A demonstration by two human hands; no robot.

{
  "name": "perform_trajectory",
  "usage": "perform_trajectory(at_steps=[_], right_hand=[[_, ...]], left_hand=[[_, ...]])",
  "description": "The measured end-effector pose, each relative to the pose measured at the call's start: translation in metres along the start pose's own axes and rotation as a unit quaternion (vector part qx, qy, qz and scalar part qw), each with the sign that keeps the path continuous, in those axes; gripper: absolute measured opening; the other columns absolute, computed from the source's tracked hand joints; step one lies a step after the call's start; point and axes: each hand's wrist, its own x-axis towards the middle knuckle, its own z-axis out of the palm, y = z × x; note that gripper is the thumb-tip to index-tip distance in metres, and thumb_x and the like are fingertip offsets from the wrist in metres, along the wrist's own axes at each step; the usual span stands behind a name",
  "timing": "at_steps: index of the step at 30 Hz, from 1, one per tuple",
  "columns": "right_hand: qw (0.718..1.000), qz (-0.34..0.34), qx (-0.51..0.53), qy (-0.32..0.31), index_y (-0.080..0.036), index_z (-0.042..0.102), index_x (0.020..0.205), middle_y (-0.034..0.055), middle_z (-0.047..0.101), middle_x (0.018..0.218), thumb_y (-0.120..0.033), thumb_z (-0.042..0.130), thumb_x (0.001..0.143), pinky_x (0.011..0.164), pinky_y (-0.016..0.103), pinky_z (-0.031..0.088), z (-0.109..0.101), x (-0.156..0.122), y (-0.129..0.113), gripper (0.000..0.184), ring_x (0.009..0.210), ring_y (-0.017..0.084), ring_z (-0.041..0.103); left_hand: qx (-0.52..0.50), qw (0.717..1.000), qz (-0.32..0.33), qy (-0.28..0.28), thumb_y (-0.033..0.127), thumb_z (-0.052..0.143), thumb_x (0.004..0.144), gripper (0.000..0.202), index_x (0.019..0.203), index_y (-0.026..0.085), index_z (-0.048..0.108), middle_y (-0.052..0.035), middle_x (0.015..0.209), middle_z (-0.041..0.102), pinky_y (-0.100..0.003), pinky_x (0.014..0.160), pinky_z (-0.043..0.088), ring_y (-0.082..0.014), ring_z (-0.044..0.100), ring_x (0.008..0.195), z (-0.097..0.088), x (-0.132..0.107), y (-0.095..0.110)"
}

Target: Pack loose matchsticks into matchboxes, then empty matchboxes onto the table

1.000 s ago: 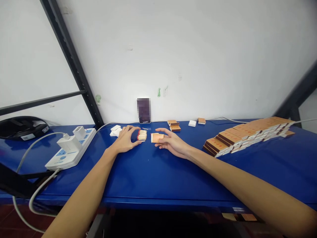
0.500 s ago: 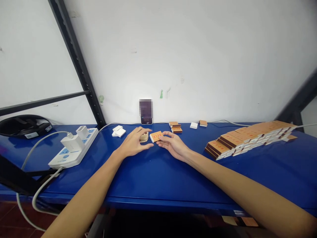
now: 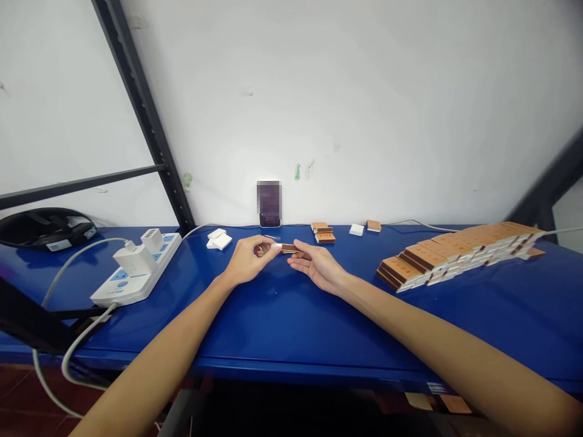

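A matchbox (image 3: 288, 248), its brown striking side facing me, is held between my two hands above the blue table. My right hand (image 3: 319, 266) grips its right end between thumb and fingers. My left hand (image 3: 249, 260) closes on the other end, thumb against a white part there. Matchsticks (image 3: 260, 250) show partly behind the left fingers; the rest of them is hidden by the hand.
Stacked orange matchboxes (image 3: 437, 249) stand at the right. Further back lie a few matchboxes (image 3: 323, 233) and white tray pieces (image 3: 219, 239). A phone (image 3: 269, 206) leans on the wall. A power strip (image 3: 136, 273) and a black headset (image 3: 48, 229) are left.
My left hand has closed from a wide curl and moved onto the matchbox. The box has turned, so its striking side shows instead of the orange label.
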Motion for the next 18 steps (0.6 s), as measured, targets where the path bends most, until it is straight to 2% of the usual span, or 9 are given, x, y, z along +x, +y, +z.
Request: perform_trajectory(at_steps=[4, 7, 9, 11, 14, 16, 18], right_hand=[[1.0, 0.001, -0.028, 0.007, -0.013, 0.065, 0.081, 0.0013, 0.063, 0.064, -0.033, 0.07, 0.08, 0.064, 0.026, 0.058, 0.004, 0.001, -0.001, 0.021, 0.064, 0.014, 0.066], [0.994, -0.029, -0.104, 0.025, -0.013, 0.066, 0.081, 0.0038, 0.065, 0.072, -0.036, 0.071, 0.078, 0.058, 0.024, 0.055, 0.011, 0.01, -0.001, 0.023, 0.065, 0.013, 0.064], [0.985, -0.054, -0.159, 0.028, -0.013, 0.067, 0.079, 0.006, 0.067, 0.08, -0.038, 0.071, 0.077, 0.062, 0.023, 0.053, 0.015, 0.02, -0.002, 0.025, 0.071, 0.013, 0.064], [0.97, -0.095, -0.222, 0.008, -0.013, 0.066, 0.075, 0.0057, 0.067, 0.079, -0.042, 0.071, 0.075, 0.068, 0.025, 0.052, 0.017, 0.03, -0.003, 0.029, 0.075, 0.014, 0.065], [0.913, -0.197, -0.356, -0.038, -0.015, 0.064, 0.078, 0.0035, 0.067, 0.075, -0.044, 0.074, 0.07, 0.071, 0.029, 0.051, 0.015, 0.042, -0.009, 0.032, 0.074, 0.016, 0.064], [0.852, -0.254, -0.453, -0.068, -0.016, 0.063, 0.093, 0.0035, 0.069, 0.084, -0.042, 0.075, 0.069, 0.074, 0.032, 0.049, 0.012, 0.045, -0.014, 0.037, 0.078, 0.017, 0.064], [0.778, -0.29, -0.549, -0.095, -0.018, 0.062, 0.107, 0.0053, 0.069, 0.097, -0.037, 0.074, 0.07, 0.082, 0.036, 0.046, 0.01, 0.046, -0.018, 0.044, 0.089, 0.02, 0.062]], left_hand=[[-0.089, 0.994, -0.057, -0.005, 0.048, 0.057, 0.084, 0.037, 0.094, 0.015, 0.071, -0.0062, 0.086, 0.073, -0.029, 0.071, 0.052, -0.0188, 0.066, 0.074, 0.002, 0.001, -0.005], [-0.126, 0.989, -0.079, 0.007, 0.048, 0.059, 0.082, 0.038, 0.091, 0.013, 0.07, -0.0072, 0.085, 0.072, -0.029, 0.071, 0.052, -0.02, 0.066, 0.076, 0.0, 0.004, -0.014], [-0.132, 0.987, -0.083, 0.02, 0.047, 0.059, 0.08, 0.037, 0.088, 0.013, 0.07, -0.0071, 0.081, 0.072, -0.03, 0.072, 0.051, -0.0199, 0.066, 0.075, -0.005, 0.006, -0.021], [-0.138, 0.987, -0.076, 0.015, 0.045, 0.059, 0.08, 0.035, 0.088, 0.012, 0.07, -0.0074, 0.083, 0.072, -0.03, 0.074, 0.051, -0.0204, 0.066, 0.079, -0.011, 0.008, -0.029], [-0.113, 0.991, -0.066, -0.035, 0.04, 0.061, 0.079, 0.034, 0.098, 0.013, 0.07, -0.0086, 0.096, 0.072, -0.031, 0.077, 0.05, -0.0216, 0.065, 0.087, -0.021, 0.009, -0.038], [-0.062, 0.993, -0.067, -0.074, 0.037, 0.062, 0.077, 0.036, 0.104, 0.014, 0.069, -0.008, 0.098, 0.071, -0.031, 0.075, 0.05, -0.0209, 0.065, 0.084, -0.027, 0.007, -0.042], [-0.001, 0.994, -0.063, -0.093, 0.034, 0.063, 0.076, 0.036, 0.107, 0.016, 0.069, -0.0064, 0.098, 0.071, -0.032, 0.075, 0.05, -0.0203, 0.064, 0.083, -0.03, 0.006, -0.044]])
